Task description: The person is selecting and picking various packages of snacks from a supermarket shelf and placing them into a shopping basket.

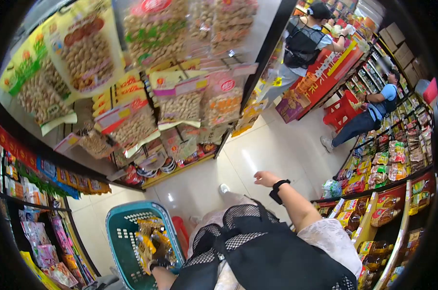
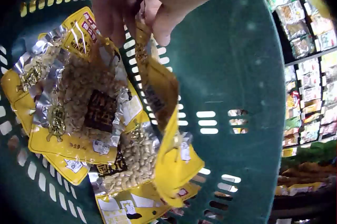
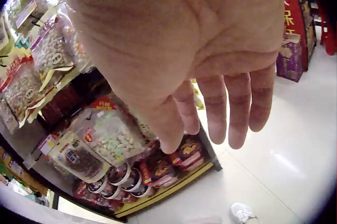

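A green plastic shopping basket (image 1: 113, 212) with a slotted wall stands at the lower left in the head view. Several yellow, partly clear bags of peanuts (image 2: 84, 97) lie inside it. My left hand (image 2: 181, 5) reaches into the basket and pinches the top edge of one yellow snack bag (image 2: 166, 90), which hangs edge-on beside the others. In the head view that hand is mostly hidden by its wrist and the basket. My right hand (image 1: 266, 179) hangs in the air over the aisle, fingers relaxed (image 3: 237, 103) and holding nothing, with a black band on its wrist.
Peanut bags (image 1: 180, 104) hang on a rack ahead, above round tubs (image 3: 121, 176). Shelves of packaged snacks (image 1: 388, 164) line the right side, more packets (image 1: 40, 241) the left. Two people stand farther off, one near a red stool (image 1: 342, 111). Pale tiled floor (image 1: 248, 150) lies between.
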Motion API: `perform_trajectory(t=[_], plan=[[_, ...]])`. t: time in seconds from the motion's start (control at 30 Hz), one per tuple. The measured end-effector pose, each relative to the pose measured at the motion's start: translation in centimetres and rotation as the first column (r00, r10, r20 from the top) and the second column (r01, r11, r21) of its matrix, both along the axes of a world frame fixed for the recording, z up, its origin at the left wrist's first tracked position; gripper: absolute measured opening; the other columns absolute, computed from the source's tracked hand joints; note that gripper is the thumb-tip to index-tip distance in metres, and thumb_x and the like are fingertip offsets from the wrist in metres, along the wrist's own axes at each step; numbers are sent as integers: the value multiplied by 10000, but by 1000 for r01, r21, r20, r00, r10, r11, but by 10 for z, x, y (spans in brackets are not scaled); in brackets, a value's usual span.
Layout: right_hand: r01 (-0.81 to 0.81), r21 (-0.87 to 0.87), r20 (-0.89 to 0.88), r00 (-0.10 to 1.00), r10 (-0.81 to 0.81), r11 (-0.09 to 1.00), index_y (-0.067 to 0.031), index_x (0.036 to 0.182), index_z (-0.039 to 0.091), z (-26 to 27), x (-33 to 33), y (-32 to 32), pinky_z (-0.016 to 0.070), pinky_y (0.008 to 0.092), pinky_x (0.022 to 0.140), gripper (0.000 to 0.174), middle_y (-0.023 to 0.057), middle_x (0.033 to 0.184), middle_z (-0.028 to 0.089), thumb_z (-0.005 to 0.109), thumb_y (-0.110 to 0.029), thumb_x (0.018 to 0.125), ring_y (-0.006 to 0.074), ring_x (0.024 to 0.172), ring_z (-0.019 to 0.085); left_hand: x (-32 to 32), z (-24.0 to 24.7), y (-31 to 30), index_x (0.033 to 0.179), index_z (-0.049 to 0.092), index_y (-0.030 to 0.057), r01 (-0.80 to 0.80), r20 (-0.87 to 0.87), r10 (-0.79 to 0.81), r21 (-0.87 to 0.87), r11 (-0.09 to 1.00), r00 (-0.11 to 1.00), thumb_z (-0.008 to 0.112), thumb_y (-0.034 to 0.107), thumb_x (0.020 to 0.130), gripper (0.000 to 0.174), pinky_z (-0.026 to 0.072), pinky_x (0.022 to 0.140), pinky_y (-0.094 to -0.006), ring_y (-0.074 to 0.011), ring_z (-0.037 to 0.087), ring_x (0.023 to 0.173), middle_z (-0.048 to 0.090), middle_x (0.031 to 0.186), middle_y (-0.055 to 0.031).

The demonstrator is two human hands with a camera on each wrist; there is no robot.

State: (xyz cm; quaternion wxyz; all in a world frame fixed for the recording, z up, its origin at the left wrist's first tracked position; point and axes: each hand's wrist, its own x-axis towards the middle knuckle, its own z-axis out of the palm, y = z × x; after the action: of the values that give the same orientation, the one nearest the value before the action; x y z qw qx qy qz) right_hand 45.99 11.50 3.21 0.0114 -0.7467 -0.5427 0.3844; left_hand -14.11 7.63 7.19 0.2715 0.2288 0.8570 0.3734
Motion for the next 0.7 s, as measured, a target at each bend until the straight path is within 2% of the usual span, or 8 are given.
perform_trajectory(t=[0.13,0.2,0.47,0.53,0.6,0.63,0.67,0.7], plan=[[-131,155,-137,979,153,979,-9,1080,562,-7,4,42,453,381,854,410,176,1039,614,641,-266,770,313,983,579,30,21,-20,1119,495,-64,-19,-182,35,85,996,983,675,258,787,496,448,829,-372,-307,560,907,584,1013,-206],[-281,292,-109,940,323,914,-19,1085,559,-2,6,66,439,389,870,394,178,1034,607,626,-256,778,330,999,559,51,34,-25,1124,490,-71,-23,-270,58,129,991,961,687,265,781,518,445,839,-374,-311,558,916,582,1018,-212],[-424,452,-111,846,521,785,-39,1123,528,95,15,127,429,420,870,415,172,1072,568,629,-239,774,350,1004,539,153,98,-5,1140,474,-93,-22,-526,167,271,962,834,728,289,761,595,435,871,-382,-325,552,946,576,1037,-235],[-435,500,-137,814,564,749,-34,1133,515,119,20,137,427,424,871,429,170,1081,558,635,-234,773,356,1008,534,211,145,33,894,534,-23,315,-485,-76,432,845,871,708,273,776,364,411,626,-329,-214,463,664,533,773,-111],[-382,644,-191,759,623,663,-31,1189,460,132,27,146,427,413,877,512,164,1091,538,659,-239,766,356,1008,534,282,197,59,936,545,-34,420,-344,-295,381,824,892,626,97,765,230,448,646,-338,-223,513,694,558,797,-123],[-373,649,-192,763,618,663,-31,1189,460,146,30,148,427,413,877,512,164,1091,538,659,-239,766,356,1008,534,292,192,72,932,557,-49,527,-441,-380,282,802,813,643,19,773,193,481,723,-327,-226,591,761,623,849,-147],[-286,687,-283,742,608,668,-33,1220,426,161,33,149,427,405,880,567,161,1115,535,672,-253,759,343,1019,536,289,160,93,860,511,24,667,-552,-481,196,719,681,573,32,804,85,422,641,-321,-212,504,680,540,775,-87],[-194,715,-370,710,599,672,-35,1251,393,175,37,149,426,396,883,623,158,1140,531,685,-266,752,330,1030,538,314,164,104,809,459,19,744,-599,-512,229,628,616,594,-15,760,148,394,620,-315,-205,461,654,489,732,-86]])
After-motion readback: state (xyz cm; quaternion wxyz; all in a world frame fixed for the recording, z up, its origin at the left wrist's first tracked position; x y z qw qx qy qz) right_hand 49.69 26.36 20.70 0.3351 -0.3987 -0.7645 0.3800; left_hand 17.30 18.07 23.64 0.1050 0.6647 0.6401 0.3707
